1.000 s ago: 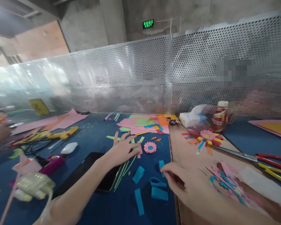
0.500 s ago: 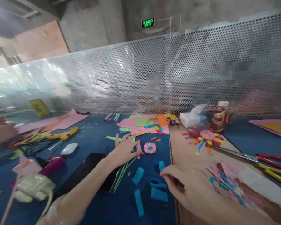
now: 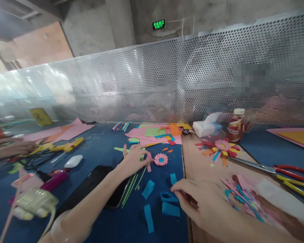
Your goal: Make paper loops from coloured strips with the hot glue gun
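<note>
A small pink paper flower (image 3: 161, 159) with a blue centre lies on the dark blue table. My left hand (image 3: 135, 157) reaches in from its left with fingers bent and apart. The thumb tip is at the flower's edge, over a pink paper strip (image 3: 149, 162); I cannot tell if it touches. Further right and nearer, my right hand (image 3: 199, 202) has thumb and forefinger pinched together beside a blue paper loop (image 3: 169, 197) and an upright-looking blue strip (image 3: 173, 179). What the pinch holds, if anything, is hidden. More blue strips (image 3: 148, 218) lie nearby.
A black phone (image 3: 98, 173) and thin green strips (image 3: 129, 192) lie under my left arm. Right, on cardboard (image 3: 200, 162), are a multicoloured paper flower (image 3: 221, 148), scissors (image 3: 273, 169) and paper scraps (image 3: 245, 195). Another person's hand (image 3: 17, 148) is at far left, near a yellow glue gun (image 3: 67, 145).
My left hand's fingers have drawn in from a wider spread, its thumb staying near the pink flower. My right hand is almost unmoved. The other person's hand has come further into view.
</note>
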Demonstrator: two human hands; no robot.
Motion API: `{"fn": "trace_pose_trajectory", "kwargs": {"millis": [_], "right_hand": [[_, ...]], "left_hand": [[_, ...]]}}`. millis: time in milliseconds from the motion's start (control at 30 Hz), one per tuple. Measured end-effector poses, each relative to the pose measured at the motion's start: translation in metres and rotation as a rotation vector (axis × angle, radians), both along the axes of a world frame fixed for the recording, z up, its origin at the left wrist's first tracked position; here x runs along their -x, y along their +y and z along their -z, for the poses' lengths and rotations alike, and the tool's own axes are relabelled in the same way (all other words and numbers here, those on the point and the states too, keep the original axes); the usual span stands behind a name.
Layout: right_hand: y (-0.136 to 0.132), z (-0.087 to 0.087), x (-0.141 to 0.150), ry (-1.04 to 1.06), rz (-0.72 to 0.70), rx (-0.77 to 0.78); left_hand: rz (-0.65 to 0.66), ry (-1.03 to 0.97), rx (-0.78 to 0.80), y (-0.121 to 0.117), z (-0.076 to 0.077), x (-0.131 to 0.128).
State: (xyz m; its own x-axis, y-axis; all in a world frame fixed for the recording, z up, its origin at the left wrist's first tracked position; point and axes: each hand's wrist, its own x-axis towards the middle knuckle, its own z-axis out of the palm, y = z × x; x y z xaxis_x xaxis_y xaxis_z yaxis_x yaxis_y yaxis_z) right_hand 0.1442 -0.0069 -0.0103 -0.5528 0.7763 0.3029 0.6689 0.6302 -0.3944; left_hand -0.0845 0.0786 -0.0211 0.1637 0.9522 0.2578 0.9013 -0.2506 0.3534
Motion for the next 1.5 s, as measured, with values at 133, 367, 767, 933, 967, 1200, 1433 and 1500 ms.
{"fn": "trace_pose_trajectory", "kwargs": {"millis": [133,367,767,933,967,1200,1433,1500], "right_hand": [[-0.001,-0.002,0.001,0.018,0.008,0.02],[-0.003,-0.009,0.001,0.2,0.078,0.172],[-0.003,-0.023,0.004,0.382,0.093,0.314],[-0.005,-0.025,0.005,0.338,0.057,0.303],[-0.005,-0.026,0.005,0.334,0.045,0.297],[-0.007,-0.027,0.005,0.297,0.042,0.275],[-0.007,-0.023,0.005,0.304,0.056,0.258],[-0.007,-0.022,0.005,0.306,0.066,0.26]], "left_hand": [[0.065,-0.192,0.059,-0.007,-0.016,-0.001],[0.358,-0.708,0.42,-0.045,-0.038,-0.015],[0.564,-0.906,0.884,-0.069,-0.034,-0.039],[0.555,-0.905,0.865,-0.069,-0.031,-0.04],[0.552,-0.911,0.866,-0.069,-0.031,-0.04],[0.548,-0.957,0.893,-0.069,-0.03,-0.041],[0.552,-0.934,0.875,-0.071,-0.027,-0.044],[0.554,-0.927,0.855,-0.073,-0.03,-0.045]]}}
